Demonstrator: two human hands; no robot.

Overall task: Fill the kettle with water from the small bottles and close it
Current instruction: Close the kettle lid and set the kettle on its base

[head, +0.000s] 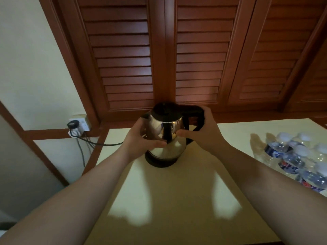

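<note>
Head view: a steel kettle (166,137) with a mirror-bright belly, black lid closed on top, black handle (198,117) and black base stands mid-counter (177,191). The left hand (141,140) wraps its body from 9 o'clock; the right hand (203,131) clasps it at 3 o'clock, by the handle. Small bottles (299,158) with white caps and blue labels cluster at 3 o'clock; their lettering is too blurred to read.

Steel kettle (166,133) upright, lid shut; small bottles (299,156) clustered right.
</note>
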